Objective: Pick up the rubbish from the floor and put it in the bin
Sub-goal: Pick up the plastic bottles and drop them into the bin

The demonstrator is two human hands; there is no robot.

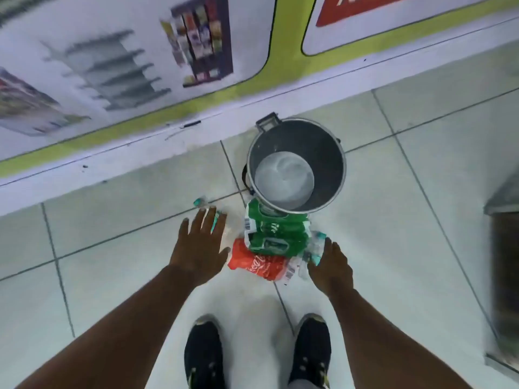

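Two bare hands reach down over a pale tiled floor (112, 248) in my head view. My left hand (200, 248) is spread open, palm down, fingers apart, over a clear plastic bottle (217, 220) with a teal label, whose teal cap (198, 203) shows just beyond the fingertips; I cannot tell whether the palm touches it. My right hand (331, 266) curls around a second crushed clear bottle (316, 245) with a teal label, gripping it at the right edge of the rubbish heap. Between the hands lie a green wrapper (276, 234) with a barcode and, nearer me and partly under it, a red wrapper (258, 263) with white script. The green wrapper's far end touches the near wall of the bin (331, 153), a round grey metal pail standing upright on the floor, open at the top, with a dark handle (268, 122) on its far rim; its pale bottom is visible. Beyond the bin runs a wall (140, 66) bearing printed pictures and a yellow-green stripe. My black shoes (203, 357) stand at the lower edge, toes toward the heap.
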